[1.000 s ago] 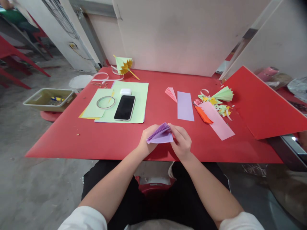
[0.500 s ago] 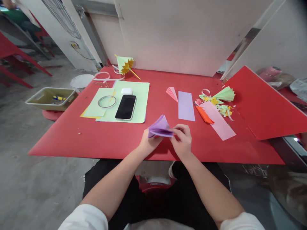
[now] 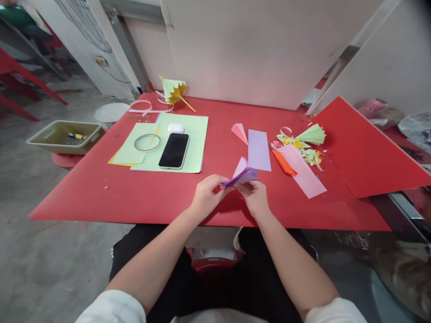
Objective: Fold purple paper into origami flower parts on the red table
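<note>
Both hands hold a folded purple paper [image 3: 243, 174] above the front of the red table, its layers fanning out at the top. My left hand [image 3: 209, 194] pinches its left end between thumb and fingers. At the right, my right hand [image 3: 255, 198] grips the lower edge, with some fingers hidden behind the paper. Just beyond lie a flat purple paper strip [image 3: 259, 150] and a small pleated pink paper fan [image 3: 239, 133]. Farther right, an orange utility knife [image 3: 283, 162] rests beside a pink paper strip [image 3: 305, 172].
Left on the red table [image 3: 151, 197] are light green sheets [image 3: 197, 143], a phone [image 3: 174, 151], a white case [image 3: 176, 128] and a tape roll [image 3: 147, 142]. A paper umbrella [image 3: 175, 92] stands behind. Right are a green fan [image 3: 313, 133], scraps and a red board [image 3: 373, 152].
The folded purple paper has shifted right and turned, its raised flap now over my right hand. My left hand has moved from beneath it to pinch its left end.
</note>
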Tool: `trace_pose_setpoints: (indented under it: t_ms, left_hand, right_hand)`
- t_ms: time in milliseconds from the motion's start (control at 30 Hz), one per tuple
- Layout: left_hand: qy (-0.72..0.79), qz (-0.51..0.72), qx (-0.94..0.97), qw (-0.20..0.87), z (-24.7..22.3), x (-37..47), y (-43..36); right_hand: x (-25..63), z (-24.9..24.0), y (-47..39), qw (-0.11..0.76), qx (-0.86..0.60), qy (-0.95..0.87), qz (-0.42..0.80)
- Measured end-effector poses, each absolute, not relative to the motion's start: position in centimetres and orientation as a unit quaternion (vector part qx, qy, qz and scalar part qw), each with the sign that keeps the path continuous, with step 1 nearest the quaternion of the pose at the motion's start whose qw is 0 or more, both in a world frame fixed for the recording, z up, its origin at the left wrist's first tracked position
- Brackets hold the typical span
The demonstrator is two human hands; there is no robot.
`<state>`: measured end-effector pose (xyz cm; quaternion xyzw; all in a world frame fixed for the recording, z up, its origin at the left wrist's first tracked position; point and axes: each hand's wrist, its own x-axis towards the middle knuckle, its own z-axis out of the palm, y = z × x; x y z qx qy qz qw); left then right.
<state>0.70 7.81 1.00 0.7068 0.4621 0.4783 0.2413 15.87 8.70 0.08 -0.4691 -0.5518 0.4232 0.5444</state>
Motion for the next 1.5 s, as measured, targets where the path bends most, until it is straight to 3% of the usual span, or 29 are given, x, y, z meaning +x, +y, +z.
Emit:
trace_pose_setpoints:
  t_ms: [733, 1500]
  left_hand:
    - [0.412, 0.509, 0.725, 0.215, 0.28, 0.36, 8.06]
    - [0.478, 0.496, 0.698, 0.196, 0.68, 0.54, 7.89]
  right_hand:
    - [16.74, -0.03, 8.74, 0.535, -0.418, -0.637, 0.366]
    - [16.58, 0.65, 8.24, 0.542, -0.398, -0.62, 0.404]
